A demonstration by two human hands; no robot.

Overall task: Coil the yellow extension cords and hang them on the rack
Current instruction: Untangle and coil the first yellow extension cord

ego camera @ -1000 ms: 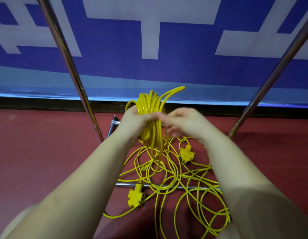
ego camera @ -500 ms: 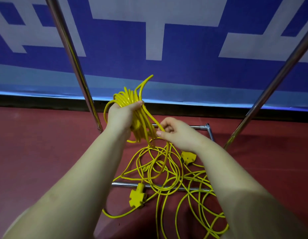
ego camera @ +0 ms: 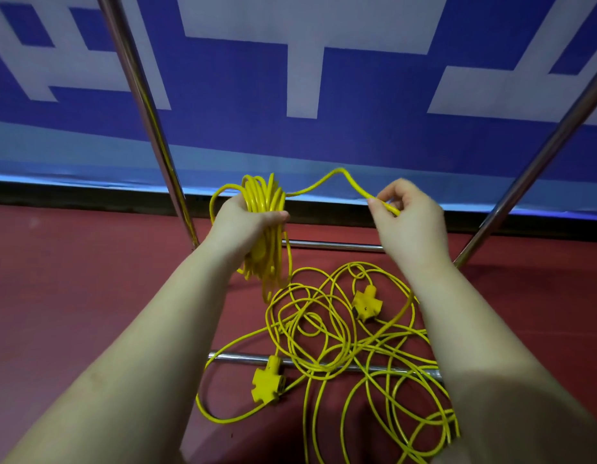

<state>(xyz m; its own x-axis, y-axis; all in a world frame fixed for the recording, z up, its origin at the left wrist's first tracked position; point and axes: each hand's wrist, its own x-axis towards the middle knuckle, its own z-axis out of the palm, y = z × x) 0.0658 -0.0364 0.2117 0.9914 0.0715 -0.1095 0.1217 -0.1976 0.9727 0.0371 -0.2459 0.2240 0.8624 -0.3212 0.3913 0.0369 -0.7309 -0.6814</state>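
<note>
Left hand [ego camera: 247,226] clasping coiled yellow plastic cord bundle [ego camera: 262,209]; right hand [ego camera: 407,219], now drawn rightward, pinching free strand [ego camera: 324,182]: next loop pending

A blue banner [ego camera: 240,105] with large white shapes is spanning the background, a pale band running along its lower edge. A dark red floor [ego camera: 73,279] is lying below it.

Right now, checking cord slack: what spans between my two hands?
In the head view, one arched yellow cord strand runs from the left hand's coiled bundle to the right hand.
</note>
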